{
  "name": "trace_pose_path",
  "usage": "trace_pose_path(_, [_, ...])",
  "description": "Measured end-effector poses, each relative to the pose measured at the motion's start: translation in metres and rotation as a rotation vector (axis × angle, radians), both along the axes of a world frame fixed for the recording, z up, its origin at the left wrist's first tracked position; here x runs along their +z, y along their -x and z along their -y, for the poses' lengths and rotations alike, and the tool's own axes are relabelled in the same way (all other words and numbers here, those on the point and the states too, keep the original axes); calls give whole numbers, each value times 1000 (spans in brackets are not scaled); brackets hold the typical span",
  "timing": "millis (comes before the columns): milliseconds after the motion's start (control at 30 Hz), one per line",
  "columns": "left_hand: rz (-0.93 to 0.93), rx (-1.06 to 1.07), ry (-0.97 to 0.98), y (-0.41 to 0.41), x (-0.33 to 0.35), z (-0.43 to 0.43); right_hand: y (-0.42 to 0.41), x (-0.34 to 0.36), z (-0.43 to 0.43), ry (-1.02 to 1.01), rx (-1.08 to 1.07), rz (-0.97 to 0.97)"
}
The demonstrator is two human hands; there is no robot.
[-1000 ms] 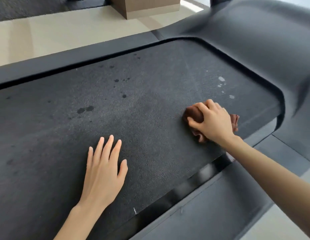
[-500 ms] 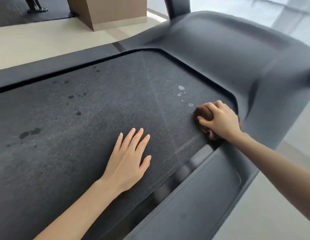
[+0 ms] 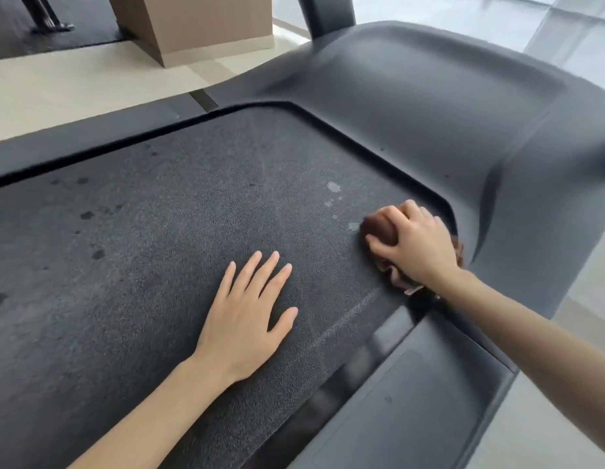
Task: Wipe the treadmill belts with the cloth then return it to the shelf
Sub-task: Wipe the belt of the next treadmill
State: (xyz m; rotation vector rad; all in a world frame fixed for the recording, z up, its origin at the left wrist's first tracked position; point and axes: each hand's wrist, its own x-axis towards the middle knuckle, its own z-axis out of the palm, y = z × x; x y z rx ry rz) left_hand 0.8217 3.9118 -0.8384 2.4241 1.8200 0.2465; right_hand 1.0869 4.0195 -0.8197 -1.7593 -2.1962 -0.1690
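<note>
At 3 o'clock in the view, on the front corner of the treadmill belt [image 3: 142, 248]: a brown cloth [image 3: 379, 228], bunched up and pressed onto the textured surface. On top of it, the right hand [image 3: 419, 245], fingers curled and held close together over the wad, thumb clamped against its near side. Crumpled folds of fabric poking out below the wrist at 5 o'clock of the hand and behind the knuckles at 3 o'clock, right against the curved lip of the dark motor cover [image 3: 429, 106].

At 7 o'clock from centre: the left hand [image 3: 250, 309], palm flat on the belt, fingers straight and slightly fanned, thumb angled out to the side, holding nothing. Well apart from the cloth.

Up toward 10 o'clock from the cloth: a few pale spots [image 3: 333, 186] on the belt, one just beside the fabric. Over at 9 o'clock of the view: scattered dark spots [image 3: 87, 214].

At 5 o'clock: the smooth near side rail [image 3: 412, 401]. At 10 o'clock: the far side rail [image 3: 74, 147], and past it light floor tiles [image 3: 57, 86]. At 11 o'clock: a brown box-like block [image 3: 199, 25] standing on the floor. At 12 o'clock: the foot of a dark upright post [image 3: 328, 11] rising from the motor cover.
</note>
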Motion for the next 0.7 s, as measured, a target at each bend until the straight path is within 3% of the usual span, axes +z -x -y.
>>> trace_pose_path(100, [35,12,3,-1,-2,-1,-1,-3,-56,12,-233,3])
trace_pose_path(200, [63,21,8,-1,-1,-2,22,-1,-82,12,-325,-20])
trace_pose_path(267, [75,18,11,-2,1,-3,49,0,-76,8,-226,12])
trace_pose_path(367, [82,13,20,-3,4,-2,92,-5,-33,8,108,31])
trace_pose_path(467, [50,-16,20,4,7,-1,91,-5,4,2,299,-7])
trace_pose_path(567, [-1,-31,9,24,8,7,61,-3,-13,47,264,0])
trace_pose_path(700, [97,48,32,35,5,10,46,-3,-87,2,47,13])
